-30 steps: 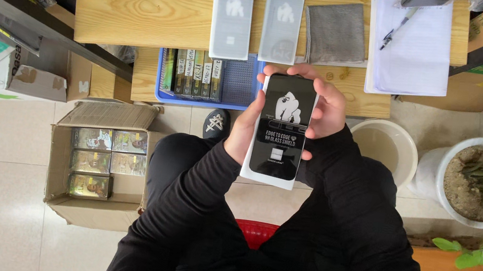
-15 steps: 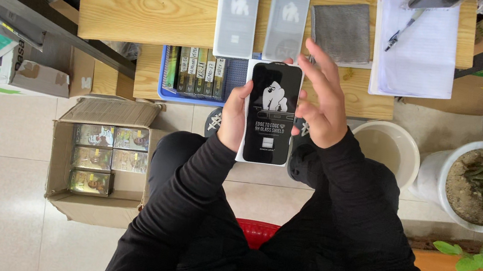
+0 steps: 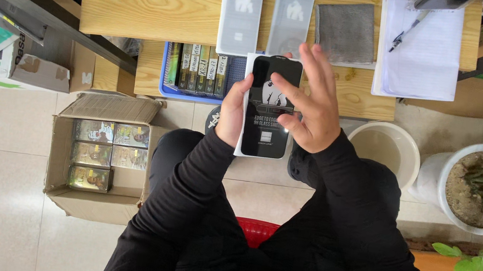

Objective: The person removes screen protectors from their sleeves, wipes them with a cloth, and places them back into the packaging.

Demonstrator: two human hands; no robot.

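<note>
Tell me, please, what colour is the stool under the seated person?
Red stool, seen in the head view.

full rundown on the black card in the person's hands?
The black card is a flat, glossy rectangle with a white backing edge, a white figure graphic and white print. It is held face-up above the lap, long axis pointing away toward the wooden bench. The left hand grips its left edge; the right hand covers its right side.
</note>
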